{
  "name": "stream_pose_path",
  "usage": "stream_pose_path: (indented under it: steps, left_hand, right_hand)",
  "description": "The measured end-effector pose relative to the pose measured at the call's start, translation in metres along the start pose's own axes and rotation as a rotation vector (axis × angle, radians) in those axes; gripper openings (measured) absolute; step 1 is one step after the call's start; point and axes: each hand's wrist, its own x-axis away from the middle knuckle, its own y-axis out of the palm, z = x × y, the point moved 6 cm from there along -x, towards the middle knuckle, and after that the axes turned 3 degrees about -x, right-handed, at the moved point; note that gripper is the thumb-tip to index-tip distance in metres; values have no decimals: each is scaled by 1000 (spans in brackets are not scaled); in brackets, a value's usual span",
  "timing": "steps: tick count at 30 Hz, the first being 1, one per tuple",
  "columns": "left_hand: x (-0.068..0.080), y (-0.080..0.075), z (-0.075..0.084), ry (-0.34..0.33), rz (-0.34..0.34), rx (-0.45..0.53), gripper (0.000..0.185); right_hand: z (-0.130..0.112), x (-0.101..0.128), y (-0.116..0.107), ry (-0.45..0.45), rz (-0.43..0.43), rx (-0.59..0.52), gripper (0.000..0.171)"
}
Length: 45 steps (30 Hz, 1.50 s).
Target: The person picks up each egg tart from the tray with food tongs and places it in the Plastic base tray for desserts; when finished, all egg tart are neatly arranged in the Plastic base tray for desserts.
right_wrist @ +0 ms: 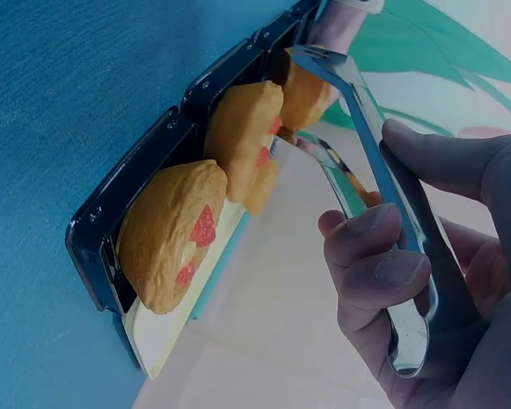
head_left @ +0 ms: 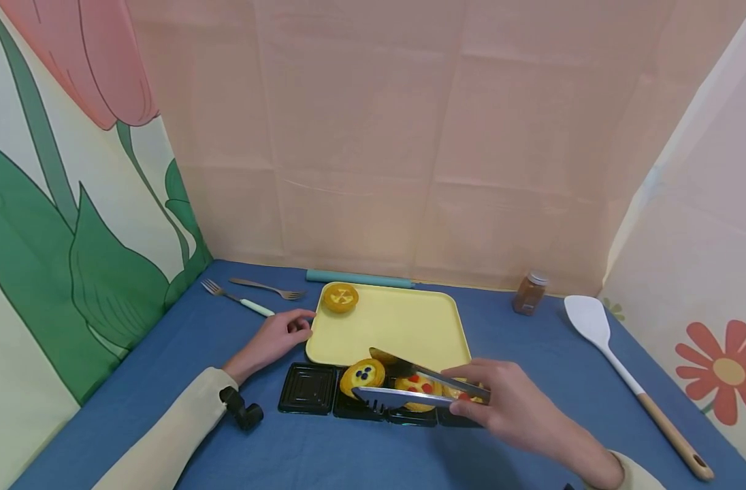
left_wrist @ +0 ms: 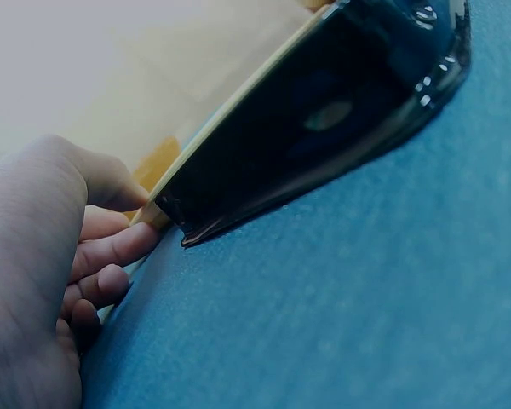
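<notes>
My right hand (head_left: 514, 401) grips metal tongs (right_wrist: 379, 162), their arms spread apart. The tong tips stand on either side of a tart with blueberries (head_left: 362, 376); whether they touch it I cannot tell. That tart sits in a row of black plastic trays (head_left: 308, 388), beside a tart with red fruit pieces (head_left: 417, 386) and another red-topped tart (right_wrist: 175, 234). The leftmost black tray shows its bare bottom. With thumb and fingers, my left hand (head_left: 281, 339) pinches the left edge of a yellow tray (head_left: 397, 320). A round yellow tart (head_left: 340, 298) lies in its far left corner.
Two forks, one plain (head_left: 265, 288) and one with a pale green handle (head_left: 256, 307), lie at the left. A teal rod (head_left: 361, 278) lies behind the yellow tray. At the right are a brown jar (head_left: 529, 294) and a white spatula with a wooden handle (head_left: 618, 367).
</notes>
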Motion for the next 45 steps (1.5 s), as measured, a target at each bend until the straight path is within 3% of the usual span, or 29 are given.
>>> stream_pose_path:
  steps: [11, 27, 35, 45]
  left_hand:
    - [1, 1, -3, -4, -3, -6, 37]
    - [2, 2, -2, -1, -1, -1, 37]
    - [0, 1, -1, 7, 10, -7, 36]
    - [-1, 1, -2, -9, 3, -16, 37]
  right_hand:
    - [0, 2, -1, 1, -18, -29, 39]
    - [-8, -5, 6, 7, -42, 66, 43]
    - [-5, -6, 4, 35, -54, 24, 42]
    - [-3, -1, -3, -4, -30, -16, 41]
